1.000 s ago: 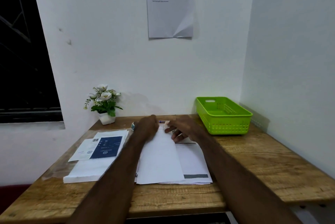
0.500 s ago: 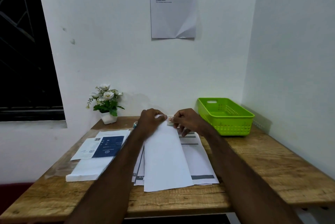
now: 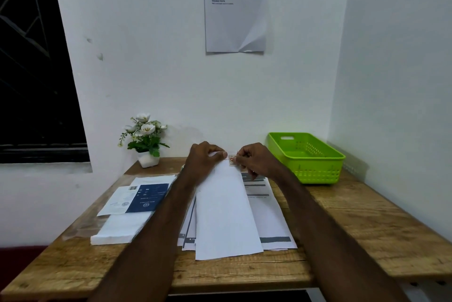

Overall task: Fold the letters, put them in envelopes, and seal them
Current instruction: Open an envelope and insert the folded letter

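A: Where is the envelope lying?

B: The long white envelope (image 3: 226,213) is lying lengthwise on the wooden table (image 3: 367,228), resting on top of a spread of printed letters (image 3: 271,216) whose grey bars are showing at its right and left edges.

A: And what are the hands doing?

B: Both are working at its far end. The left hand (image 3: 204,163) is gripping the far left corner, thumb lying across the top. The right hand (image 3: 256,161) is pinching a small pale strip (image 3: 231,160) at the envelope's end, fingers curled. What that strip is, I cannot tell.

A: What is sitting around them?

B: To the left, a stack of white envelopes (image 3: 119,228) is lying under a white-and-navy printed leaflet (image 3: 139,197). A small potted plant with white flowers (image 3: 144,139) is standing at the back left corner, against the wall. A lime green basket (image 3: 308,157) is sitting at the back right, near the side wall. A printed sheet (image 3: 236,5) is hanging on the wall above, its lower corner curling.
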